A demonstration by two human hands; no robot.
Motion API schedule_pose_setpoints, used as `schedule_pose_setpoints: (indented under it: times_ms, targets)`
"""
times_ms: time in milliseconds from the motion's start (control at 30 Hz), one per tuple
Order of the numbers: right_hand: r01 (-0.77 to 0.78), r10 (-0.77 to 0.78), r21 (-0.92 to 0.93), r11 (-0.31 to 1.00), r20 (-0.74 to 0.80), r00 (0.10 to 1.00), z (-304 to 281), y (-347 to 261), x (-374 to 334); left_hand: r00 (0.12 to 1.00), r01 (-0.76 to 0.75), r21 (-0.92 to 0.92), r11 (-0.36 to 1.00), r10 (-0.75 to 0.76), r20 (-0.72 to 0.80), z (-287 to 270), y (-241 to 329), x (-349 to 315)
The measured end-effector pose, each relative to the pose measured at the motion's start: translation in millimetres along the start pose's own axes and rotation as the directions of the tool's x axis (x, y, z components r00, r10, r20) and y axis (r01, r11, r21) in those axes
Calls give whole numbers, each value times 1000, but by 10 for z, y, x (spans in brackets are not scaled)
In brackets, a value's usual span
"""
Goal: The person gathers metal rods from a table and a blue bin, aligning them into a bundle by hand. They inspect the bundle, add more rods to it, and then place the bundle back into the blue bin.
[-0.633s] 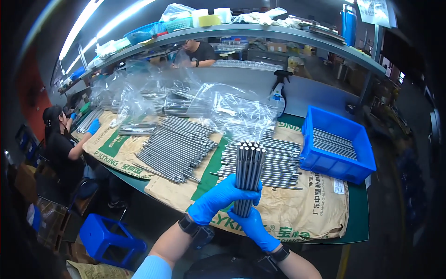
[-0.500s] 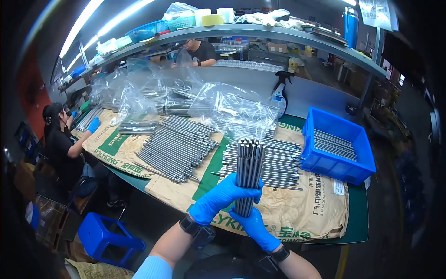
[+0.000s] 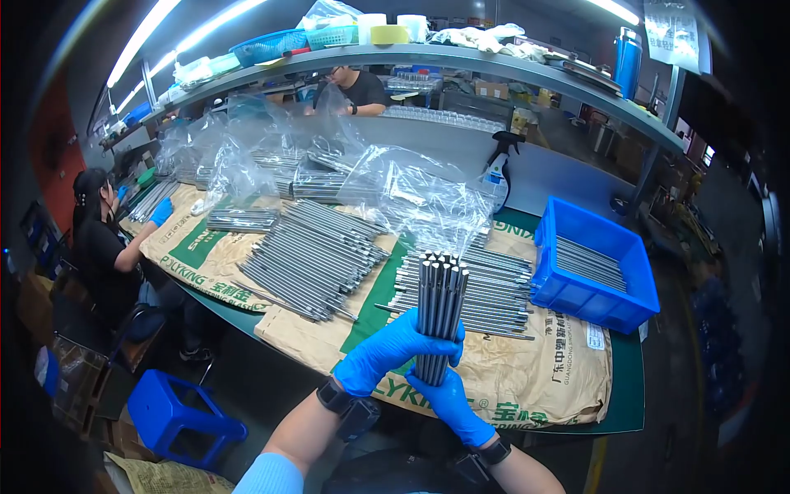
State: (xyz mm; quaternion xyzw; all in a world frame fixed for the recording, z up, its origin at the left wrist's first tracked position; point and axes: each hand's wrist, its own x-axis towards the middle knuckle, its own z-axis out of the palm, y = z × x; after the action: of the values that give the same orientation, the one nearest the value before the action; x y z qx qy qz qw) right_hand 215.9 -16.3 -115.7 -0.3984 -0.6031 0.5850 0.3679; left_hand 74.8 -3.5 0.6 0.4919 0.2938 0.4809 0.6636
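Note:
A bundle of metal rods (image 3: 439,298) stands nearly upright in front of me, above the near edge of the table. My left hand (image 3: 395,344), in a blue glove, is wrapped round the middle of the bundle. Gloved in blue as well, my right hand (image 3: 448,405) closes round its lower end. Behind the bundle, a row of loose rods (image 3: 485,288) lies on brown paper sacks. To the left is a larger spread of rods (image 3: 317,259), beside a short stack of rods (image 3: 241,220).
A blue bin (image 3: 597,306) holding rods stands at the right. Clear plastic bags (image 3: 411,193) cover more rods at the back, near a spray bottle (image 3: 499,169). A shelf (image 3: 461,54) spans above. Another person (image 3: 107,239) works at the left, near a blue stool (image 3: 181,416).
The bundle's top has tipped slightly toward me, showing more of the rod ends. Both hands keep their hold. The view has shifted a little.

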Motion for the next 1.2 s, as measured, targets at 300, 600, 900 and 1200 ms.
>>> schedule_pose_setpoints:
  times_ms: [300,600,900,1200]
  targets:
    - [159,-173,69,985,322,931,-262,-690,222,999,36,181,983,-35,-8,63,70,-96]
    - [512,-428,-74,856,454,782,-237,-769,403,998,-48,420,906,25,59,81,188,-122]
    - [420,-407,20,907,291,866,-119,-959,460,995,-61,449,892,88,-38,10,213,-115]
    - [317,-460,-923,218,189,867,-2185,-1897,798,952,189,374,908,-77,-295,-327,15,-539]
